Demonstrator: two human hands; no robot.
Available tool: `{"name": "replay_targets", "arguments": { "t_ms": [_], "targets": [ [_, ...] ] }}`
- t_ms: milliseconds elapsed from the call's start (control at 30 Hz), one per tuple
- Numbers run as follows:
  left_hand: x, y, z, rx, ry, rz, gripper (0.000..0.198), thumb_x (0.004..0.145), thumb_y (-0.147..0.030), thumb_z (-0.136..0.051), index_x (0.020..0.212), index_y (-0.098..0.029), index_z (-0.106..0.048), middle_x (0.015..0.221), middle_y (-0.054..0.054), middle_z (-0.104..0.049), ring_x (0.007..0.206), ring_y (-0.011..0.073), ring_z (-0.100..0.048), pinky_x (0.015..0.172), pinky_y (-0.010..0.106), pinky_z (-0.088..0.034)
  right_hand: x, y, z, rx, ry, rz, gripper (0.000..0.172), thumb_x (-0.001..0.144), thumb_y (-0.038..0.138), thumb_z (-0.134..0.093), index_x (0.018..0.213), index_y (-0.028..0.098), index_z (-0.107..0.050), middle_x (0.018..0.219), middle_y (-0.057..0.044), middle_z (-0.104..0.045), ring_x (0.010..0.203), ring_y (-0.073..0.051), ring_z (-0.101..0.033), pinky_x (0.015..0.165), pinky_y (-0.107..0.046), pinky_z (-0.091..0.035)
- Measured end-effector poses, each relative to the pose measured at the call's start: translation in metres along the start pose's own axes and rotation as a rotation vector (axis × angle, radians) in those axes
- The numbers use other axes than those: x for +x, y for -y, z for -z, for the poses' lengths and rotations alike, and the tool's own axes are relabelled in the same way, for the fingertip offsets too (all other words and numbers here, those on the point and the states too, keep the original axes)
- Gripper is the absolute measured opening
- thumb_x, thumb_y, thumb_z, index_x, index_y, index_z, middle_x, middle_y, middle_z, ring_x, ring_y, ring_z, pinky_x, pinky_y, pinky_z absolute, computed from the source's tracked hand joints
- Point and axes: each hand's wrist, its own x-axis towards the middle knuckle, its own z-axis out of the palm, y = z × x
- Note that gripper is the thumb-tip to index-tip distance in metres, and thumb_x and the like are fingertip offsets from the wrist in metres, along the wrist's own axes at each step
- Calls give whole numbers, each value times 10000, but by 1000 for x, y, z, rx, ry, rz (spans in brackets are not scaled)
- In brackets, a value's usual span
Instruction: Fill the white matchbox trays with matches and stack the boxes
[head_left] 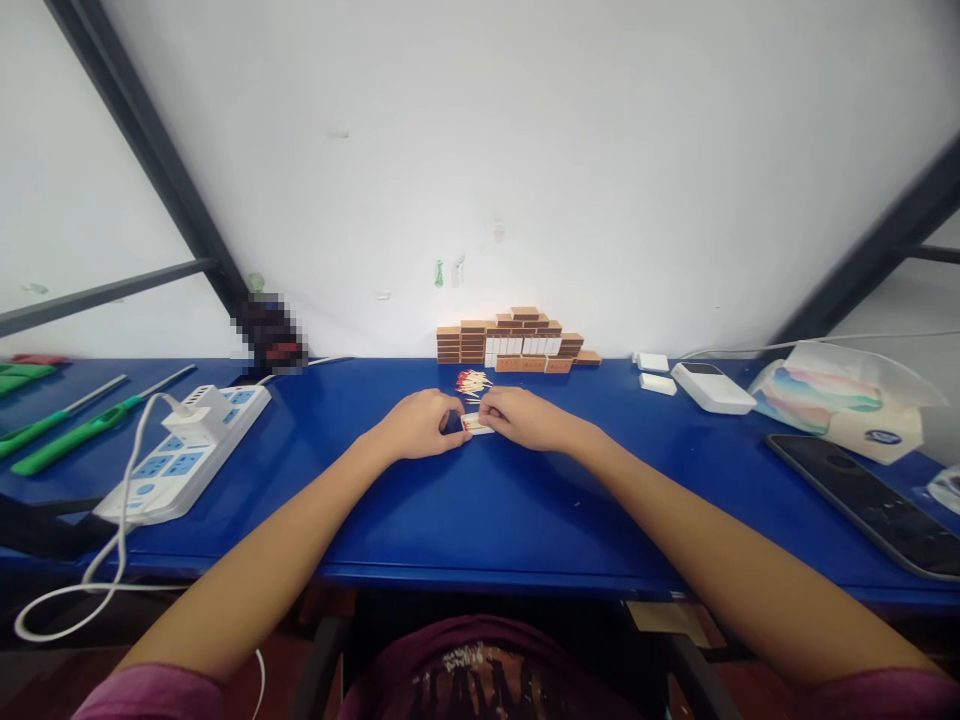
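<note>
Both my hands meet at the middle of the blue table (480, 510). My left hand (420, 424) is curled, its fingertips pinching the left end of a small white matchbox tray (477, 425). My right hand (525, 417) is also curled and grips the same tray from the right. Just behind the hands lies a small heap of loose matches (472, 381) with red heads. Farther back, against the wall, stands a stack of brown matchboxes (517, 340) with white ones among them.
A white power strip (187, 450) with a plugged-in adapter and cable lies at left, beside green-handled tools (75, 425). At right are two small white boxes (654, 372), a white device (712, 388), a tissue pack (832, 405) and a dark phone (870, 500).
</note>
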Motion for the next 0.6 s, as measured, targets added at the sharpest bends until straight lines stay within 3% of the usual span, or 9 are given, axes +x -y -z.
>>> {"name": "replay_targets", "arguments": {
  "t_ms": [200, 500, 600],
  "targets": [
    [1, -1, -2, -38, -5, 0, 229, 894, -417, -690, 998, -218, -735, 746, 3, -692, 716, 186, -624, 692, 306, -416, 15, -15, -12, 30, -205, -74, 95, 966, 147, -584, 928, 166, -670, 941, -54, -690, 811, -151, -579, 700, -245, -358],
    [0, 0, -1, -45, -15, 15, 334, 881, -529, -705, 1009, -222, -740, 753, 3, -696, 696, 178, -621, 659, 300, -391, 12, -20, -7, 18, -168, -159, 192, 971, 246, -619, 794, 178, -645, 804, -34, -669, 682, -138, -511, 619, -272, -300],
    [-1, -1, -2, -41, -29, 29, 441, 863, -631, -701, 1019, -220, -745, 771, 13, -703, 756, 199, -644, 665, 306, -388, 10, -19, -2, 77, -149, -187, 334, 960, 351, -637, 674, 182, -601, 683, -8, -605, 618, -126, -461, 594, -283, -281]
  ]
}}
